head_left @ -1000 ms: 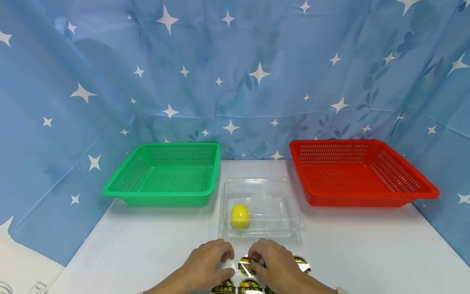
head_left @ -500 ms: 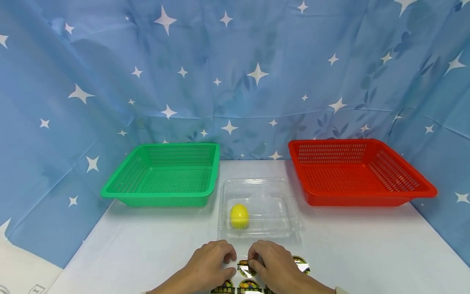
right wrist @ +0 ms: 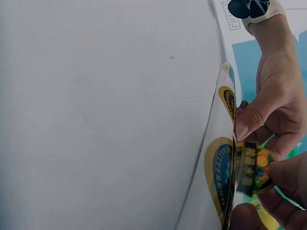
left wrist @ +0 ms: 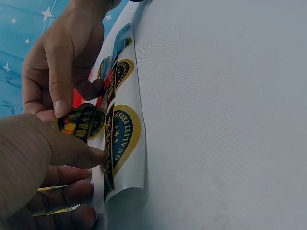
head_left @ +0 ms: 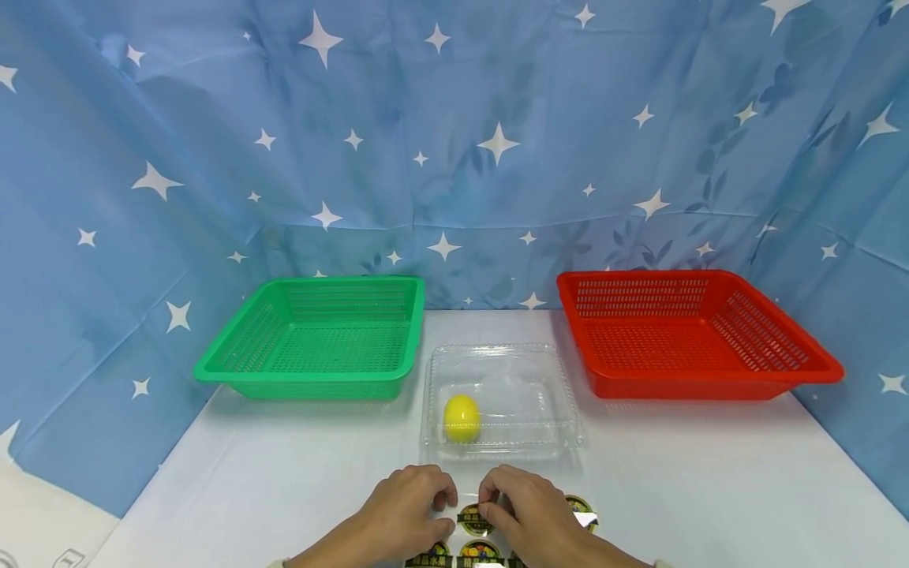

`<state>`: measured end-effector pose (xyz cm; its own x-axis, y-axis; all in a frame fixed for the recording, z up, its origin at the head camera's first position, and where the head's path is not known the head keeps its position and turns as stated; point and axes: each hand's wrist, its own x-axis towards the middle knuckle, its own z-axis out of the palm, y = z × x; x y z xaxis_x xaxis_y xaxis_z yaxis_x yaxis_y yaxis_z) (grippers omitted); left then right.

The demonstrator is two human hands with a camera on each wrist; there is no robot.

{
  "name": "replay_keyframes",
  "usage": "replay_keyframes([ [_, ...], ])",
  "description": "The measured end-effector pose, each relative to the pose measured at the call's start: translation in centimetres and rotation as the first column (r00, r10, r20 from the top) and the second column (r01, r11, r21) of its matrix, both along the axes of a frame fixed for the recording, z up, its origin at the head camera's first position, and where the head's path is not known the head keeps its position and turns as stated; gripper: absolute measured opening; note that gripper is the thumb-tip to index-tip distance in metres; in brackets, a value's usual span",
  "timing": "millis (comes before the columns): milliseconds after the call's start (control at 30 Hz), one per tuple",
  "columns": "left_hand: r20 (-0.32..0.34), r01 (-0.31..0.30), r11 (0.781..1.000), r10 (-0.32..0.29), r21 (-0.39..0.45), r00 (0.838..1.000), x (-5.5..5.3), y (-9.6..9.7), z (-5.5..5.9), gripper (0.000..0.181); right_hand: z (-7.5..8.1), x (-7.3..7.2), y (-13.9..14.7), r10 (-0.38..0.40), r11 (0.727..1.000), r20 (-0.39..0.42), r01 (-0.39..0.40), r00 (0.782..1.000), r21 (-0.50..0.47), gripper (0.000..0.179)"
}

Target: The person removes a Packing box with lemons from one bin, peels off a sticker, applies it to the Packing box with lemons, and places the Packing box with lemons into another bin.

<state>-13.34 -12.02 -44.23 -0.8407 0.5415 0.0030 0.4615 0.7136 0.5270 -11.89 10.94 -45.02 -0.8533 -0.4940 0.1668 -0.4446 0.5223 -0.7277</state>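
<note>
A sheet of round black-and-gold fruit stickers [left wrist: 135, 178] stands slightly curled at the near edge of the white table. My left hand [head_left: 408, 509] grips its left side, thumb against the sheet and fingers bent behind. With thumb and forefinger, my right hand [head_left: 529, 509] pinches a round fruit sticker [left wrist: 72, 125], which is lifted partly off the sheet in both wrist views. Just beyond the hands lies a clear plastic clamshell box [head_left: 529, 394] containing a yellow lemon-like fruit [head_left: 461, 418]. My palms hide part of the sheet in the head view.
At the back left stands a green plastic basket [head_left: 301, 375], and a red one, the red basket [head_left: 710, 386], stands back right. The white tabletop [head_left: 298, 450] spreads around them. A blue star-patterned curtain [head_left: 454, 158] hangs behind.
Both hands hold nearly the same place at the sticker sheet. The pinched sticker's angle has shifted slightly, and the head view has drifted a little.
</note>
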Motion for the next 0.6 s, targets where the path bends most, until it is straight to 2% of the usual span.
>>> replay_keyframes([
  [167, -0.003, 0.003, 1.0, -0.003, -0.016, 1.0, 0.0, 0.0, 0.1, 0.016, 0.3, 0.3, 0.2, 0.034, 0.996, -0.024, -0.035, 0.999, -0.079, 0.013],
  [333, -0.002, 0.023, 1.0, -0.023, -0.006, 1.0, 0.0, 0.0, 0.3, 0.015, 0.6, 0.2, 0.2, 0.049, 0.984, -0.082, -0.062, 0.995, -0.166, 0.014],
  [467, 0.014, 0.038, 0.998, -0.039, 0.045, 0.999, -0.2, 0.0, 0.9, 0.013, 1.1, 0.1, 0.2, 0.072, 0.98, -0.077, -0.085, 0.994, -0.182, 0.013],
  [600, 0.027, 0.063, 0.989, -0.067, 0.135, 0.997, -0.3, 0.1, 2.0, 0.012, 1.7, 0.0, 0.6, 0.079, 0.981, -0.064, -0.089, 0.995, -0.171, 0.014],
])
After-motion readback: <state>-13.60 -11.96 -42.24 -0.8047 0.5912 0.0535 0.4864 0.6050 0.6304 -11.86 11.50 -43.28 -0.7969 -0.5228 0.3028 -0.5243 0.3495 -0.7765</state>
